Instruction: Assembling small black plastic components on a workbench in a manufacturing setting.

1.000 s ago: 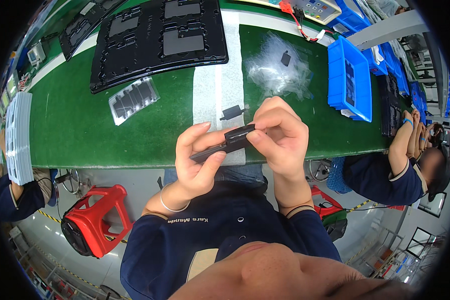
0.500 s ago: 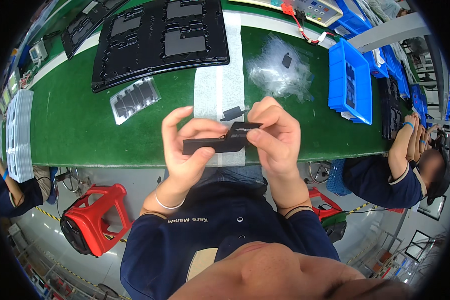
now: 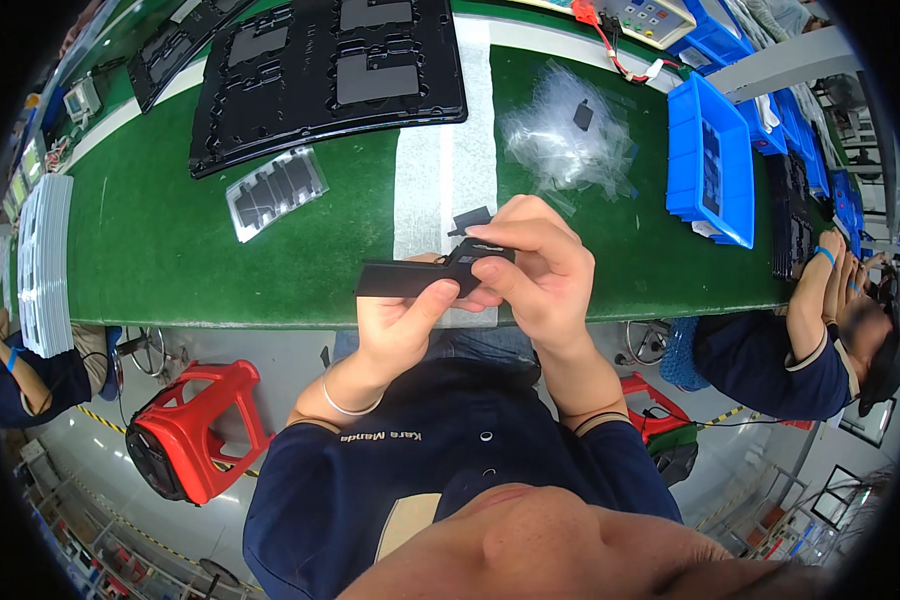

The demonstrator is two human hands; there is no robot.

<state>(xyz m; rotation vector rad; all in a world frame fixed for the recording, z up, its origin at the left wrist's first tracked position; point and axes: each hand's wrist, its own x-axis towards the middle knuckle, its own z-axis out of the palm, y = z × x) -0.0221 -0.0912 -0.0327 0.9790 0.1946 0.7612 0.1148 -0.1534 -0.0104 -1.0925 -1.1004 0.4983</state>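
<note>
Both my hands hold one flat black plastic part [image 3: 395,278] over the near edge of the green conveyor belt [image 3: 170,250]. My left hand [image 3: 405,320] grips it from below, thumb on its lower edge. My right hand [image 3: 535,270] pinches its right end, where a small black piece [image 3: 475,250] sits on the part. Another small black piece [image 3: 470,217] lies on the white strip [image 3: 435,170] just beyond my fingers.
A large black moulded tray [image 3: 320,75] lies at the back of the belt, with a bag of black parts [image 3: 275,190] near it. Clear plastic bags [image 3: 570,140] and a blue bin [image 3: 715,160] lie to the right. A seated co-worker [image 3: 810,340] works at right; a red stool [image 3: 190,435] stands below left.
The black part has turned from tilted to level and moved slightly left, now held flat between both hands. My right fingers have shifted onto its right end.
</note>
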